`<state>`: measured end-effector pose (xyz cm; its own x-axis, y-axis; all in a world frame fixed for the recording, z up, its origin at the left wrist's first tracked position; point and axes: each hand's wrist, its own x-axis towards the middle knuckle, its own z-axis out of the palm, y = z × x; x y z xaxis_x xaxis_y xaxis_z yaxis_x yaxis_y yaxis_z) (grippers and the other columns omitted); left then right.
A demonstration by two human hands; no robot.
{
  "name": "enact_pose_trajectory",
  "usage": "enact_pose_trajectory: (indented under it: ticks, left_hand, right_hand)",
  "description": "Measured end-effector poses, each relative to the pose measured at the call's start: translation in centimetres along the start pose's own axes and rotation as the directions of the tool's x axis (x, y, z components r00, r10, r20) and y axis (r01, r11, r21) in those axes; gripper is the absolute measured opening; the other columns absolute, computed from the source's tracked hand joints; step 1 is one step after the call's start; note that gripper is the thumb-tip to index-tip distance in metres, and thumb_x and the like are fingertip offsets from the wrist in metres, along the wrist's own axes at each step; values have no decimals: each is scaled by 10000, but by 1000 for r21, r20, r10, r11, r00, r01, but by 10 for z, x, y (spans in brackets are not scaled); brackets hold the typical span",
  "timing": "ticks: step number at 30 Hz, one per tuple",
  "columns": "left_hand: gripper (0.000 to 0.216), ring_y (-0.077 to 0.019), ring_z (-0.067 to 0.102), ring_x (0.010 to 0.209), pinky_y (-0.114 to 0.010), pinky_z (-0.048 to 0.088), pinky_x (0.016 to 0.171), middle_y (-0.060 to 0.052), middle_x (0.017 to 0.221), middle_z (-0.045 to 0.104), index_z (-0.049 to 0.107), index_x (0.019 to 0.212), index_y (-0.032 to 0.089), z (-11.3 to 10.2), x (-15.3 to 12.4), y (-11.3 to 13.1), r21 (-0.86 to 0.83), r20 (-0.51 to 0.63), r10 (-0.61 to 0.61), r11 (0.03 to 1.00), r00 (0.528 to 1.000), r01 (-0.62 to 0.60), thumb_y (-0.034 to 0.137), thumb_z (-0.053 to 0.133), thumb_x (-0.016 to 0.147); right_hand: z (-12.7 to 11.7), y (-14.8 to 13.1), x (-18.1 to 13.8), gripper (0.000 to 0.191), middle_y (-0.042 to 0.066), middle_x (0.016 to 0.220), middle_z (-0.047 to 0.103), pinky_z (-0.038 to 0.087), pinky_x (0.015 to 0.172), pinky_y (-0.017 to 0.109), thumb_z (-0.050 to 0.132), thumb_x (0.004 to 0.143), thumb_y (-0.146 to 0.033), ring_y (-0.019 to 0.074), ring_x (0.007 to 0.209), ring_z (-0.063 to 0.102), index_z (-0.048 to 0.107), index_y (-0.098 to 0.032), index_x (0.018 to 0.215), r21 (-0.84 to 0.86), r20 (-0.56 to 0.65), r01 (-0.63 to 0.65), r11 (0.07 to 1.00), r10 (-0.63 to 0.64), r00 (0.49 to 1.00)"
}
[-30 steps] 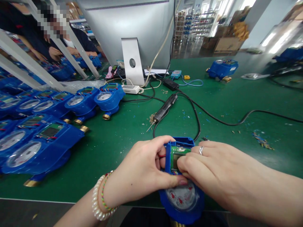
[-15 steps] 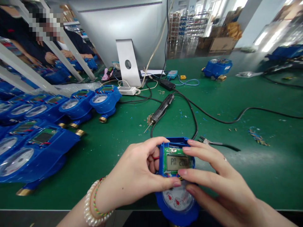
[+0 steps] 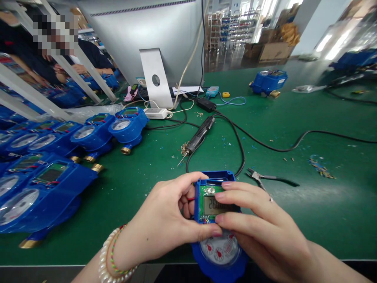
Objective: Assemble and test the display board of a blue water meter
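Note:
A blue water meter stands at the table's near edge, with a round dial below and an open-topped electronics box above. Inside the box sits a green circuit board whose LCD display shows digits, partly covered by fingers. My left hand is closed round the box's left side, its thumb lying across the front between display and dial; a bit of red wire shows by its curled fingers. My right hand wraps the right side, fingertips on the board and over the display. Its thumb is hidden.
Many blue meters stand at left. A black electric screwdriver lies ahead beside small screws. Cutting pliers lie right, and a black cable crosses the table. A monitor stands behind; a co-worker's hands show at back left.
The display reading has changed from "PN 200" to other digits. My right fingers have slid left over the display, covering more of it. The view has shifted slightly.

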<state>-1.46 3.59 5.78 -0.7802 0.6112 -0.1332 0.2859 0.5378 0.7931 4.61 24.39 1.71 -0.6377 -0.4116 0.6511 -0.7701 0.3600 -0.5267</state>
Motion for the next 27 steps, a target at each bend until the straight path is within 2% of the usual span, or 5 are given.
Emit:
enact_pose_trajectory:
  ticks: [5,9,14,18,27]
  left_hand:
    - [657,-75,467,563,-159,381,491,57,664,520,470,1243,206,0,2,-2,32,-5,28,999,1000,-28,458,721,692]
    - [672,-78,468,561,-158,385,486,50,670,532,461,1242,201,0,2,-3,43,-6,39,998,999,-38,503,707,694]
    - [695,-85,493,584,-160,409,503,42,706,556,461,1243,207,0,0,-3,62,6,56,997,998,-56,524,713,678]
    - [693,-78,489,569,-154,411,503,52,693,550,464,1241,226,-1,-1,-5,66,0,82,994,997,-82,523,721,670]
    - [684,-75,487,557,-153,414,501,52,679,557,496,1219,212,0,3,-3,25,-1,77,997,997,-77,478,754,645]
  right_hand:
    - [-3,-2,5,267,148,1210,393,316,1007,387,406,869,16,290,1146,362,617,-50,1019,112,35,-99,989,95,995]
    - [-7,-5,7,208,120,1191,410,346,979,284,439,880,0,240,1109,409,601,-76,987,139,-11,-170,976,173,985]
    - [-13,-4,18,204,89,1109,474,352,943,250,441,891,10,203,1039,457,601,-84,978,33,44,-69,997,67,997]
    - [-16,2,26,251,75,1076,490,355,926,250,383,1047,-11,190,978,483,595,-79,930,-5,143,23,1000,-22,990]
    - [-18,5,29,269,70,970,510,390,833,310,370,1051,-15,209,856,503,594,-79,917,67,227,3,998,-18,974]
